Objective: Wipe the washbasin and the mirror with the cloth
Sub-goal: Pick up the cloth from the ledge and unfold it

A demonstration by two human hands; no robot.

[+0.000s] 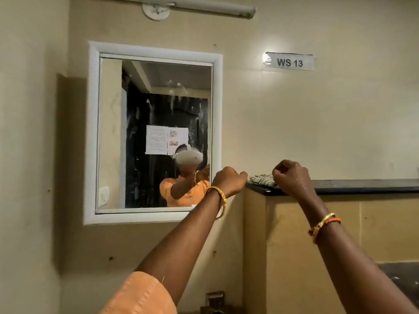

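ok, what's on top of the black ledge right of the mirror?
A folded patterned cloth lies at the left end of the black ledge. The right hand covers its right part. The ledge surface farther right isn't visible from below.

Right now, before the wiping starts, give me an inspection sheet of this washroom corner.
Surface: black ledge runs along the wall to the right of the mirror.
Job's things: mirror smeared and streaked; folded cloth lies on the ledge's left end; washbasin not in view.
Clutter: nothing seen.
Hands: left hand and right hand, both curled, either side of the cloth; whether they grip it cannot be told.
Cables: nothing seen.
Surroundings: WS 13 sign and tube light on the beige wall.
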